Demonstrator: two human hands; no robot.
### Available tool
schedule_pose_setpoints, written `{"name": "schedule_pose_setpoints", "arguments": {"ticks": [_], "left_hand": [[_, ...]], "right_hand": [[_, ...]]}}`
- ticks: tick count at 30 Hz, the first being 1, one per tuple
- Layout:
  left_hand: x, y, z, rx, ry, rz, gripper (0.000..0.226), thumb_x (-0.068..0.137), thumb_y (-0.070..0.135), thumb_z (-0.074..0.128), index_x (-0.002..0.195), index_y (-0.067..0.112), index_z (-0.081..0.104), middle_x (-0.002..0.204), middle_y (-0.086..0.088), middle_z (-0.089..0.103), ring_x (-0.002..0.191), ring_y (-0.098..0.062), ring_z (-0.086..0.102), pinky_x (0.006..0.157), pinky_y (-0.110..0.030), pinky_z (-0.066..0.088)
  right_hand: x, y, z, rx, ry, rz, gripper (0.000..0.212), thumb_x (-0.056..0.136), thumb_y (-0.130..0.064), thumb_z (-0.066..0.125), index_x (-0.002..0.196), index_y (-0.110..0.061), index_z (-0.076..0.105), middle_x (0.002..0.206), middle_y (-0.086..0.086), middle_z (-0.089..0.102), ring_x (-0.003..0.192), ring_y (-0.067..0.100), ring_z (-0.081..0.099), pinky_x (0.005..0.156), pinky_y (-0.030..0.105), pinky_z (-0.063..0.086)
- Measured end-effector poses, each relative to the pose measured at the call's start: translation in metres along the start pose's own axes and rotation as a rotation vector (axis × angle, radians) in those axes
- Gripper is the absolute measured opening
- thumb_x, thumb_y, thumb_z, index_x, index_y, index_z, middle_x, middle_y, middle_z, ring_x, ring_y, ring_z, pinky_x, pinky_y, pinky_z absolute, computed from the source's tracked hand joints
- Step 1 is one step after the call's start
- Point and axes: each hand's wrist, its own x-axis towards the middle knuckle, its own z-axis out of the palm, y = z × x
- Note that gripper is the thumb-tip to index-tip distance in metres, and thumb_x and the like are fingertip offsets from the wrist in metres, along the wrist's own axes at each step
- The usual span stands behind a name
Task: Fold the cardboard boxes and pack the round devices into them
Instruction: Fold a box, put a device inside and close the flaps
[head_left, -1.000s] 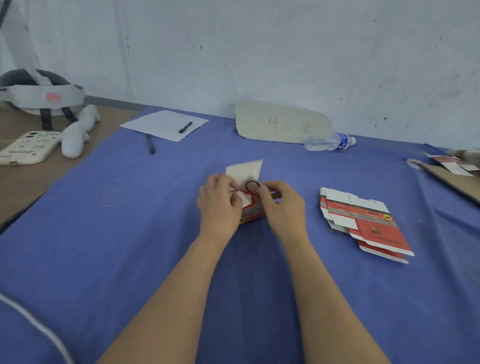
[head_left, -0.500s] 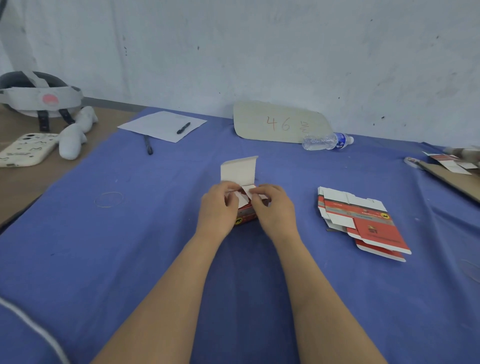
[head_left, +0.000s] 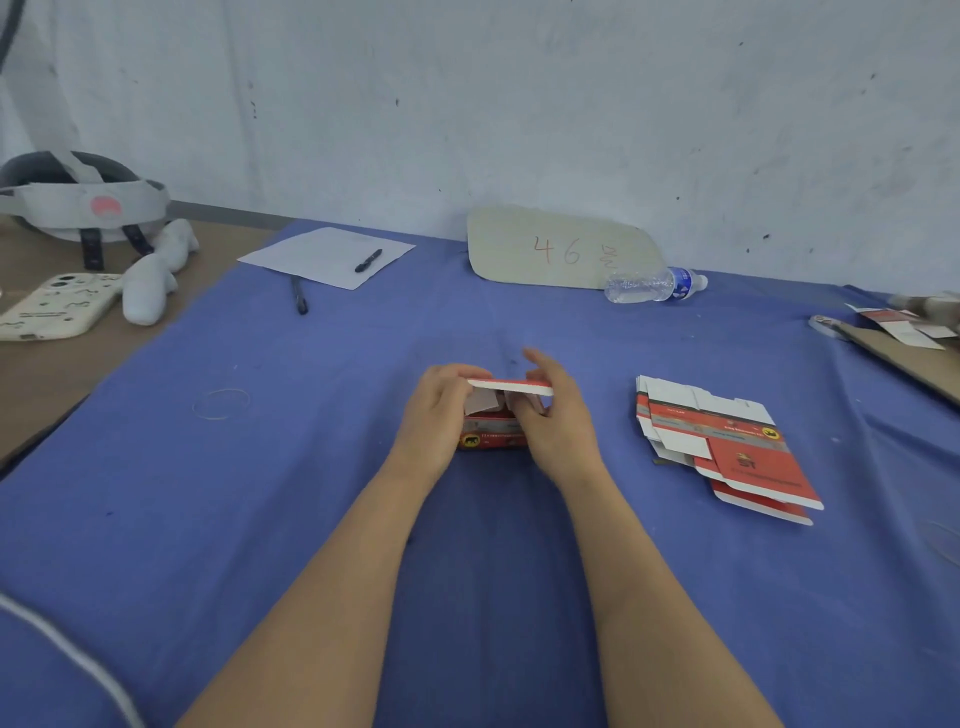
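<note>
A small red and white cardboard box stands on the blue cloth at the centre. Its white top lid lies almost flat over the opening, with the two side flaps folded in beneath it. My left hand holds the box's left side, fingertips on the lid. My right hand holds the right side with fingers curled on the lid's edge and the index finger raised. The inside of the box is hidden. A stack of flat unfolded boxes lies to the right.
A clear ring lies on the cloth at left. Paper with a pen, a second pen, a cardboard sign and a plastic bottle sit at the back. A headset and phone rest far left.
The upright white lid has been folded down over the box's opening. The side flaps were tucked in first. Both hands stayed on the box.
</note>
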Motion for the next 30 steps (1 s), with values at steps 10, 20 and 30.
{"name": "schedule_pose_setpoints", "arguments": {"ticks": [10,20,30], "left_hand": [[-0.001,-0.013,-0.016,0.282,-0.268,0.074,0.031,0.096,0.023,0.057,0.121,0.038,0.045,0.147,0.014,0.033,0.132,-0.004,0.036,0.1,-0.013,0.031],[0.0,-0.01,-0.01,0.153,-0.181,0.046,0.025,0.096,0.018,0.056,0.106,0.041,0.054,0.134,0.016,0.042,0.109,0.01,0.048,0.08,-0.004,0.041],[-0.003,0.002,-0.003,0.125,-0.06,-0.122,0.038,0.101,0.027,0.034,0.11,0.028,0.071,0.144,0.004,0.045,0.135,-0.01,0.039,0.103,-0.023,0.031]], "right_hand": [[-0.004,0.0,-0.026,0.025,-0.359,0.076,0.047,0.092,-0.035,0.059,0.136,-0.037,0.045,0.122,-0.017,0.052,0.098,-0.004,0.053,0.08,0.011,0.043],[-0.004,0.001,-0.022,-0.026,-0.236,-0.028,0.022,0.097,-0.03,0.051,0.118,-0.038,0.056,0.1,-0.018,0.06,0.078,0.012,0.052,0.072,0.018,0.048],[-0.009,-0.011,-0.017,0.078,-0.22,0.103,0.03,0.101,-0.035,0.041,0.095,-0.038,0.07,0.083,-0.022,0.069,0.071,-0.011,0.06,0.059,0.004,0.043]]}}
